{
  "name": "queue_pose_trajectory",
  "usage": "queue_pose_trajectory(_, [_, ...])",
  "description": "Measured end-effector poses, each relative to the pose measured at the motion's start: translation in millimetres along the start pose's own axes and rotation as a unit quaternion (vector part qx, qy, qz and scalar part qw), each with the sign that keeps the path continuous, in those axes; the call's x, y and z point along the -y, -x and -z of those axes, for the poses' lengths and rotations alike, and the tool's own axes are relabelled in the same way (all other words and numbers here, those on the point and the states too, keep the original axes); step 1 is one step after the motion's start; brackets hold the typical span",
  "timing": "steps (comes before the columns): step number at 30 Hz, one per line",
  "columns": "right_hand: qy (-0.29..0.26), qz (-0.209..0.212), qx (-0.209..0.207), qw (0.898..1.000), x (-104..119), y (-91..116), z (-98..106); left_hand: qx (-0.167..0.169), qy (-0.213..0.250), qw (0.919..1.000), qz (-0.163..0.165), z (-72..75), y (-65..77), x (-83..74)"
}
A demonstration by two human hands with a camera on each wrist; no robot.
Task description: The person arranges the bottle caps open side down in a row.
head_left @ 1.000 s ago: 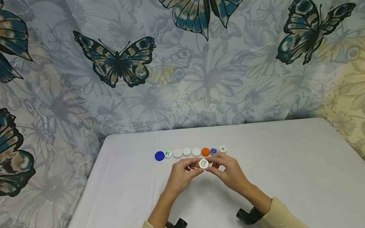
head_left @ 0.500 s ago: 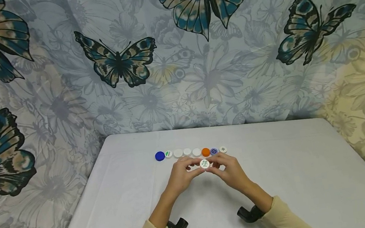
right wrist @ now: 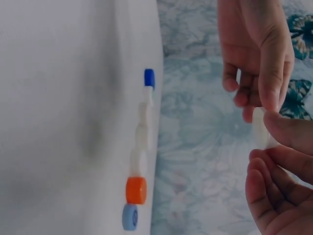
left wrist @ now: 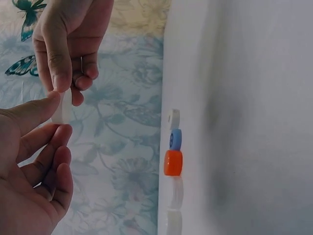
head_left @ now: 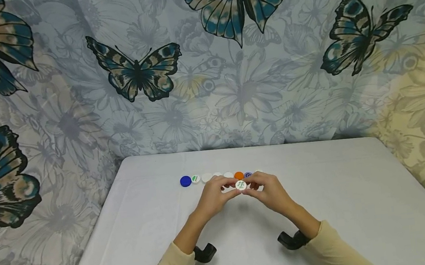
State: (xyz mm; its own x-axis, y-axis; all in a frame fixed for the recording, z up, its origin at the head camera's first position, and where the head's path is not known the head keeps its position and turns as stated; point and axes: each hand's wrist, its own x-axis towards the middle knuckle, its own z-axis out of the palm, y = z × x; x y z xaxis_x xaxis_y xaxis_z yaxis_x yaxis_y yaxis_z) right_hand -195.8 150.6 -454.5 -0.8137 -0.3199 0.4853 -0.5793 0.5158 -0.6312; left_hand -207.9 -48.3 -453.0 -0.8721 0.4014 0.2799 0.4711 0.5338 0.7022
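Observation:
Between both hands a white bottle cap [head_left: 240, 185] with a green print is held up, its printed face towards the head camera. My left hand [head_left: 212, 198] pinches its left edge with thumb and index finger, while my right hand [head_left: 269, 192] pinches the right edge. The left wrist view shows the cap [left wrist: 61, 108] edge-on, off the table. Behind the hands runs a row of bottle caps: dark blue [head_left: 185, 181], white with a green mark [head_left: 195, 179], several plain white, orange [head_left: 239, 175] and lighter blue [head_left: 247, 174]. Fingers partly cover the row; its right-end white cap [left wrist: 174, 119] shows in the left wrist view.
A white-covered table [head_left: 348, 204] lies under the hands. Its far edge meets a wall covering [head_left: 248, 97] with butterflies and flowers. Black curved pieces [head_left: 205, 253] sit at both wrists, by the beige sleeves.
Both hands have moved slightly up and to the right in the head view, carrying the white bottle cap. They now cover more of the row. Both grips look unchanged.

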Motion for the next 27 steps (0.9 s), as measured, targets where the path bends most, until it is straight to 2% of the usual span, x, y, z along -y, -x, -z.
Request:
queue_pose_trajectory(7, [0.015, -0.029, 0.026, 0.999, -11.4, -10.2, 15.1, 0.016, -0.028, 0.9995, -0.003, -9.5, -23.3, -1.7])
queue_pose_trajectory(13, [0.029, -0.044, 0.057, 0.997, -38.1, -23.8, 30.3, 0.010, -0.057, 0.9983, 0.003, -29.8, -52.0, -0.3])
queue_pose_trajectory(18, [0.040, -0.065, 0.076, 0.994, -61.2, -30.5, 43.3, 0.029, -0.089, 0.9956, 0.005, -46.6, -76.3, -0.5])
queue_pose_trajectory(25, [0.052, -0.081, 0.085, 0.992, -88.4, -34.1, 48.8, 0.062, -0.084, 0.9932, 0.050, -66.4, -105.4, 4.1])
queue_pose_trajectory(27, [0.057, -0.094, 0.090, 0.990, -96.6, -34.1, 48.8, 0.063, -0.090, 0.9928, 0.049, -73.8, -112.0, 6.4])
